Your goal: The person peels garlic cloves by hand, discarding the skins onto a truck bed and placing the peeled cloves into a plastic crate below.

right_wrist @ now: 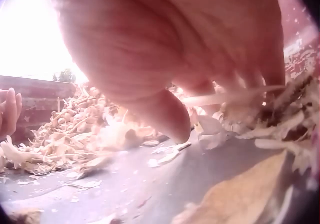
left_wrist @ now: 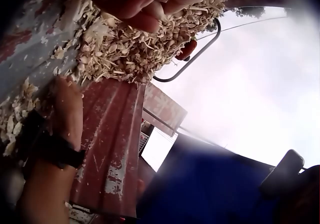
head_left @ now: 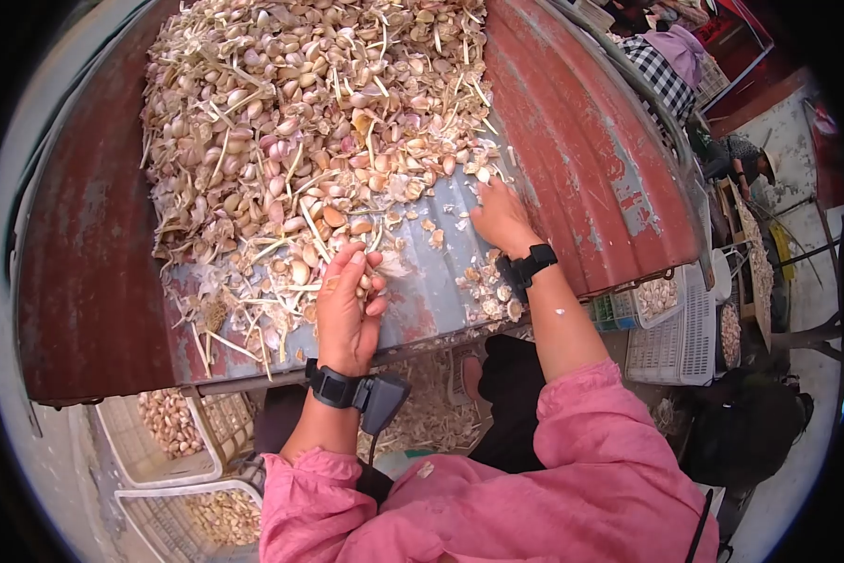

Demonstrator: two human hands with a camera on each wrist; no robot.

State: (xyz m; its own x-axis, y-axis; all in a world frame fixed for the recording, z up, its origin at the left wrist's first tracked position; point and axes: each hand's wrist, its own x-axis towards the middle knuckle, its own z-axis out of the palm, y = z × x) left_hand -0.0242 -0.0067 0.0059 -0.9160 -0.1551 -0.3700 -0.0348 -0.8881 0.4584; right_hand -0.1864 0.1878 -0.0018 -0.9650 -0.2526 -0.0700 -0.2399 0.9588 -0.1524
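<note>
Left hand (head_left: 345, 321) is curled round some garlic (head_left: 364, 284), prob so none drops. Right hand (head_left: 502, 221), fingers loosely spread, is at the garlic pile (head_left: 300, 113), heaped far-side on the worktop (head_left: 429, 298), likely for elbow room.

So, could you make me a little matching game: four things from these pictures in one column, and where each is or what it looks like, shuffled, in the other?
Things
1. Left hand
2. Right hand
3. Garlic heap
4. Shirt

Descriptions
A. Pink, with gathered sleeve ends
B. Down among loose skins at the lower right edge of the pile
C. Piled on red-and-grey ridged metal
D. Fingers curled around a clove

Right pairs: 1-D, 2-B, 3-C, 4-A
</note>
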